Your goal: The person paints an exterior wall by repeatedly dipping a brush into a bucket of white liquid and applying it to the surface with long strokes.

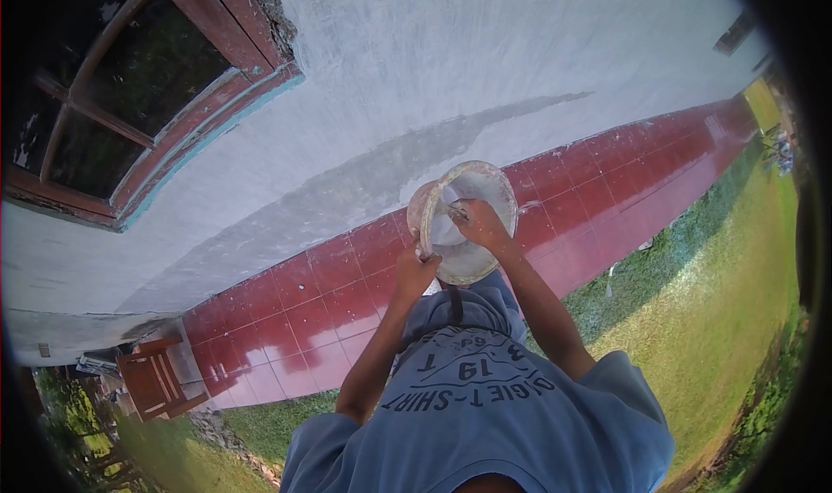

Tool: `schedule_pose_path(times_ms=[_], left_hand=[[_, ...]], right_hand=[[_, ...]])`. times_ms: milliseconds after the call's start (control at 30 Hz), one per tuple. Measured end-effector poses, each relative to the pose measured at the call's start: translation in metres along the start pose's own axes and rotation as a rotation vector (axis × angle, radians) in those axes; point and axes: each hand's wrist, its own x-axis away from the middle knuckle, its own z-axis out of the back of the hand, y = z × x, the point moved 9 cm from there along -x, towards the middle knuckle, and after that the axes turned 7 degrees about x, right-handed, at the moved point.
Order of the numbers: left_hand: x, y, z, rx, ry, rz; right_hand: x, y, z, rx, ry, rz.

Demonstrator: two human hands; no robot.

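A pale bucket (472,269), smeared with paint or plaster, is held tilted in front of my body, with whitish material inside. My left hand (417,269) is closed on its rim at the near left side. My right hand (479,223) reaches into the mouth of the bucket with its fingers curled. A small thin thing shows at its fingertips; its kind cannot be made out. The lower part of whatever is in that hand is hidden.
Ahead stands a whitish wall (416,77) with a grey unpainted band (347,185) low down. A red-framed window (165,138) is at upper left. Glossy red tiles (325,307) run along the wall's foot. A wooden chair (154,379) stands lower left; grass (693,320) lies right.
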Motion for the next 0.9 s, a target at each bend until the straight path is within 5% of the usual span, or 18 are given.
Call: schedule_pose_path(times_ms=[133, 233, 433, 700, 900], left_hand=[[-0.007, -0.020, -0.006, 0.314, 0.033, 0.137], [-0.012, -0.035, -0.010, 0.302, 0.044, 0.284], [-0.032, -0.067, -0.025, 0.325, 0.007, 0.410], [-0.072, -0.095, -0.060, 0.450, 0.055, 0.468], [-0.120, -0.121, -0.103, 0.394, 0.113, 0.538]], right_hand=[[0.034, 0.027, 0.018, -0.421, -0.002, -0.161], [0.074, 0.056, 0.037, -0.681, -0.082, -0.449], [0.127, 0.083, 0.081, -1.282, 0.032, -0.587], [0.123, 0.147, 0.117, -1.534, 0.220, -0.627], [0.079, 0.289, 0.134, -1.679, 0.257, -0.738]])
